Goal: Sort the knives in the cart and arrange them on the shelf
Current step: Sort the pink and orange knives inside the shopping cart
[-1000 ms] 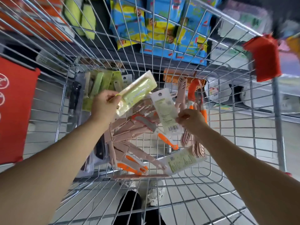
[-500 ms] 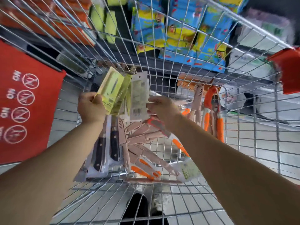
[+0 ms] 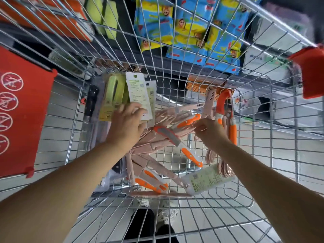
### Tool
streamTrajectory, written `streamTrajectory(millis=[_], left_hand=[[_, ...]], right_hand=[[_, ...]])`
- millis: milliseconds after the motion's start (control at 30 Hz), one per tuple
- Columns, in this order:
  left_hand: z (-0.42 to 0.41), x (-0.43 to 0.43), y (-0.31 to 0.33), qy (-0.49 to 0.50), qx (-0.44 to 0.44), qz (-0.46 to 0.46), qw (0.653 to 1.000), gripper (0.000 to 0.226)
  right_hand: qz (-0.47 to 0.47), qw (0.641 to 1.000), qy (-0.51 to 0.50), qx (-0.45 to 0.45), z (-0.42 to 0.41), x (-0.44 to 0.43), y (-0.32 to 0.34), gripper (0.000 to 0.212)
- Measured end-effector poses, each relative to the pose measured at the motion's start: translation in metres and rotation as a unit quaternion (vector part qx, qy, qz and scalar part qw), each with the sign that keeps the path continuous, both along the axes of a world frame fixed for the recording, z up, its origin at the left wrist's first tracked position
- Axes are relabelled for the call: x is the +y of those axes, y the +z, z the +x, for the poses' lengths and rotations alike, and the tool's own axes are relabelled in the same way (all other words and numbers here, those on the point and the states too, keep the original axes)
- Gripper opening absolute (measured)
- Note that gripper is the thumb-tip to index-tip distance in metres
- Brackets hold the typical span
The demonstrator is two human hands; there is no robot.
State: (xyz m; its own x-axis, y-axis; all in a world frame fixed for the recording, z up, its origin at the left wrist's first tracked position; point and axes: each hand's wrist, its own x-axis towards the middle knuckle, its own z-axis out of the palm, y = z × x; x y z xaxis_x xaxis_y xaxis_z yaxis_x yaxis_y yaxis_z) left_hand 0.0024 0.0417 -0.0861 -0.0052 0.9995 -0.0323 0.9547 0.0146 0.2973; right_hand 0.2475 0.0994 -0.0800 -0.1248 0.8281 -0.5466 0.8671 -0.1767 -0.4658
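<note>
Sorting by kind looks like the step in hand, and it goes best if each type gets its own corner of the cart [image 3: 263,120] before anything goes up to the shelf [image 3: 175,65], seen through the wire at upper centre.

The left hand [image 3: 126,125] lies over the lower ends of the carded knife packs [image 3: 138,92], which stand against the far wall at upper centre-left. Its fingers are spread on the cards, but whether the thumb grips beneath is hidden. Squaring those cards together would likely stop them sliding flat.

The right hand [image 3: 210,130], right of centre, has its fingers curled and appears to pinch the end of one of the pink-sheathed knives [image 3: 157,141]. That pile is tangled and criss-crossed, so drawing one out along its length, sheath on, seems safer than lifting it crosswise.

One knife with an orange handle [image 3: 191,156] lies with its grey blade showing, so it needs care. More orange-handled ones [image 3: 233,130] hang at the right wall. A black-handled knife pack [image 3: 92,102] stands at the left wall, and a stray carded pack [image 3: 208,179] lies at lower centre-right.
</note>
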Motion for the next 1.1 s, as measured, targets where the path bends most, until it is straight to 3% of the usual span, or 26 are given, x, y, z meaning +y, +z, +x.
streamTrajectory(millis=[133,300,433,600,733,933,1033,1100], left_hand=[[0.022,-0.005,0.000,-0.096,-0.022,-0.030,0.995,0.027],[0.047,-0.018,-0.003,-0.178,-0.049,-0.090,0.979,0.035],[0.060,-0.028,-0.005,-0.216,-0.056,-0.112,0.968,0.048],[0.069,-0.038,-0.013,-0.276,-0.032,-0.156,0.948,0.050],[0.060,-0.044,-0.019,-0.271,-0.017,-0.192,0.943,0.044],[0.033,-0.023,0.003,-0.168,-0.046,-0.104,0.979,0.021],[0.015,-0.009,0.018,-0.090,-0.067,-0.049,0.992,0.018],[0.002,-0.001,0.027,-0.022,-0.070,-0.035,0.997,0.022]], right_hand=[[-0.056,0.989,0.127,-0.052,0.016,-0.016,0.013,0.017],[-0.094,0.918,0.346,-0.171,0.041,-0.039,0.013,0.031],[-0.109,0.869,0.428,-0.223,0.051,-0.050,0.002,0.056],[-0.064,0.840,0.476,-0.251,0.050,-0.057,-0.003,0.050],[-0.070,0.861,0.442,-0.240,0.049,-0.055,-0.004,0.031],[-0.118,0.931,0.313,-0.145,0.056,-0.028,0.022,0.026],[-0.137,0.973,0.180,-0.045,0.047,-0.016,0.039,0.009],[-0.125,0.990,0.044,0.042,0.029,-0.012,0.047,0.024]])
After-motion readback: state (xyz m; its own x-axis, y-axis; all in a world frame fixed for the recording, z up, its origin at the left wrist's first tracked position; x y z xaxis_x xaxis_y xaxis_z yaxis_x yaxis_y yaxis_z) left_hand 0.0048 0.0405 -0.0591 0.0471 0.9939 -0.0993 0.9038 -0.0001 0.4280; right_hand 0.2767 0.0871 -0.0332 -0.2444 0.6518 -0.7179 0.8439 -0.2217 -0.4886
